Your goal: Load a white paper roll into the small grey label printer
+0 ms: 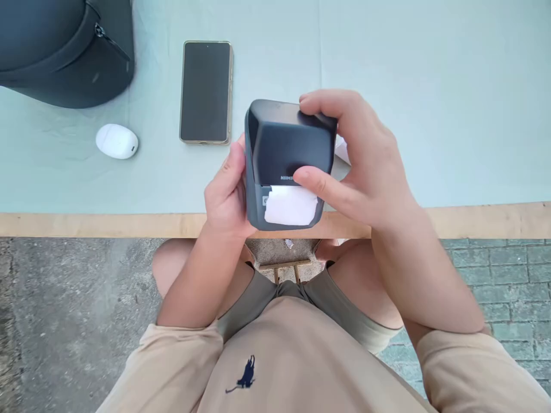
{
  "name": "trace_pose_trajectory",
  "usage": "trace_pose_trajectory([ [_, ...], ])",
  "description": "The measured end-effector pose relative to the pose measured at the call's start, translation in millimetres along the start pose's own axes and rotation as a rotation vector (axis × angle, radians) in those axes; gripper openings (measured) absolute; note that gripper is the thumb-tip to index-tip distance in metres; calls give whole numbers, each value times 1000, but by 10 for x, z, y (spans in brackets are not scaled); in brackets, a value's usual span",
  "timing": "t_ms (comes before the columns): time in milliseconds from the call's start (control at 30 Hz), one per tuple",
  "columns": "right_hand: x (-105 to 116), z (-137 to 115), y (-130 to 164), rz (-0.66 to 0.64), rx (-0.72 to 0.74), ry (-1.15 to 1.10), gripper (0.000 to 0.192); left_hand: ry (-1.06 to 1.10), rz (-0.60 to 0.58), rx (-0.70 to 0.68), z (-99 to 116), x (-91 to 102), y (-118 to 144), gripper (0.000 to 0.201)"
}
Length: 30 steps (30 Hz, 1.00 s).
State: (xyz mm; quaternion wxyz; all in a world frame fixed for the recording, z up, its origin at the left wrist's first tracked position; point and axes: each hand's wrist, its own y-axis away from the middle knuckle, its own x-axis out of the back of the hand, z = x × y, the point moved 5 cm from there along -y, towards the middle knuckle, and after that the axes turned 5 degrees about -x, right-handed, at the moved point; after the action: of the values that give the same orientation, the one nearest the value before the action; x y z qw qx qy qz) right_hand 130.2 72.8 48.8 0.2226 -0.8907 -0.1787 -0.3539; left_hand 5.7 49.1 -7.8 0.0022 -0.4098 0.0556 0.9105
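Note:
A dark label printer (293,146) is held up over the table's front edge, its top facing me. White paper (291,205) with a torn edge sticks out of its slot at the near end. My left hand (226,192) grips the printer's left side, the thumb along the edge and the other fingers hidden beneath. My right hand (365,155) is closed around the right side. Its index finger lies on the far edge and its thumb presses the lid beside the partly covered lettering. Behind the right hand, a bit of white paper (342,150) shows on the table.
A smartphone (205,92) lies on the pale cloth-covered table (408,74), with a white oval case (116,141) to its left. A black zipped bag (64,51) fills the far left corner. A wooden edge (486,221) runs along the front. A paper scrap (288,243) lies on the ground.

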Motion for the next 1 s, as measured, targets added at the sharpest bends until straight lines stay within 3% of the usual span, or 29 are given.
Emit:
trace_pose_trajectory([
  [167, -12, -29, 35, -29, 23, -38, 43, -93, -10, -7, -21, -2, 12, 53],
  [500, -2, -83, 106, -132, -30, 54, 66, -44, -31, -32, -60, 139, 3, 28],
  [567, 38, -97, 116, -102, -12, 95, 63, -44, -39, -2, -81, 124, -2, 31],
  [667, 186, -133, 118, 61, -28, 144, 53, -41, -82, 126, -140, 57, 11, 42],
  [733, 283, -151, 116, 137, -66, 151, 44, -82, -87, 139, -144, 35, 23, 40],
  [900, 282, -91, 96, -66, -177, 108, 35, -182, -33, 101, -144, 109, 31, 19],
  [1000, 277, -37, 91, -82, -211, 127, 39, -171, -18, 127, -167, 148, 24, 21],
])
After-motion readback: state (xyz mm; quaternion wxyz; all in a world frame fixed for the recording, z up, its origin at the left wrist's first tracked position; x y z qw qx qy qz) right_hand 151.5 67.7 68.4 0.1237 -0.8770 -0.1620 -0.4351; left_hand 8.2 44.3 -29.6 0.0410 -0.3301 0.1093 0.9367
